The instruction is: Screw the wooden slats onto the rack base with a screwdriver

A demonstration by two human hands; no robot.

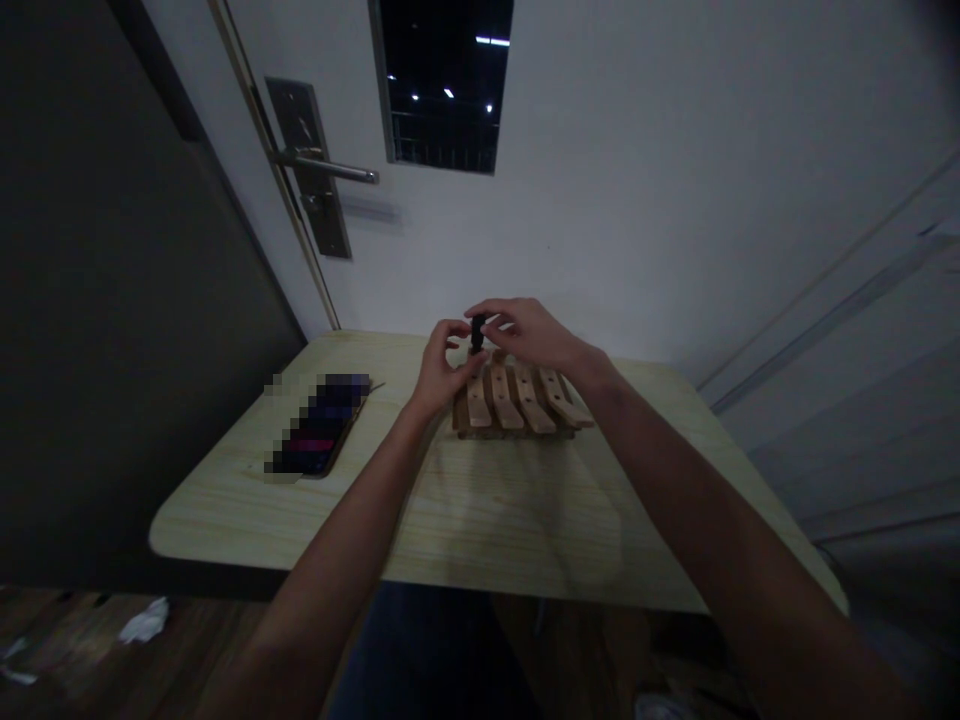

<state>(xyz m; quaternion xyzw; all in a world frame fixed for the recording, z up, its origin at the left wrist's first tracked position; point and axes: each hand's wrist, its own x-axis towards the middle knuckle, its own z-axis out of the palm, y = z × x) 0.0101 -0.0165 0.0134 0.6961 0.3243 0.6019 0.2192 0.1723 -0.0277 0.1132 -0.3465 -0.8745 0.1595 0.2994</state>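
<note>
A small upright black cylindrical object (pixel 478 333) stands at the back left of a slatted wooden stand (pixel 517 432). My right hand (pixel 529 330) pinches it from the right, with thumb and fingers at its upper part. From the left, my left hand (pixel 442 370) curls its fingers against the same object, its thumb by the base near the leftmost wooden slat (pixel 478 402). Several pale slats with dark holes lie side by side on the stand, their near ends pointing towards me. A rounded wooden knob (pixel 500 356) shows just behind them. The exact kind of the black object is too dark to make out.
The stand rests on a light wood-grain table (pixel 480 520) with rounded corners. A phone (pixel 319 425), partly pixelated, lies on its left side. Behind is a white door with a metal handle (pixel 330 168) and a dark window (pixel 446 90). Crumpled paper (pixel 145 620) lies on the floor.
</note>
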